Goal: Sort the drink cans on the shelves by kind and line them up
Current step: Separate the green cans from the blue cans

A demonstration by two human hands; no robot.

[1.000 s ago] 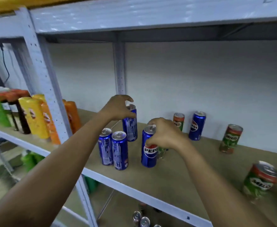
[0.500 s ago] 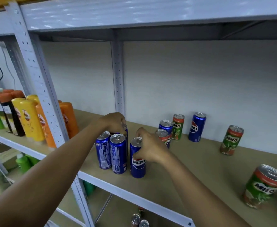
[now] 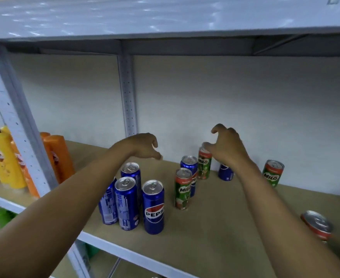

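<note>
Left hand [image 3: 143, 146] hovering loosely curled and empty above four blue cans [image 3: 132, 199] at 7 o'clock, right hand [image 3: 226, 146] fingers spread over a green can [image 3: 204, 164], holding nothing, more cans scattered on the shelf [image 3: 205, 227] toward 3 o'clock

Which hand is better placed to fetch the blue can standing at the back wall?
Probably the right hand: it hovers directly above that blue can. The left hand hangs farther off, over the grouped Pepsi cans.
</note>
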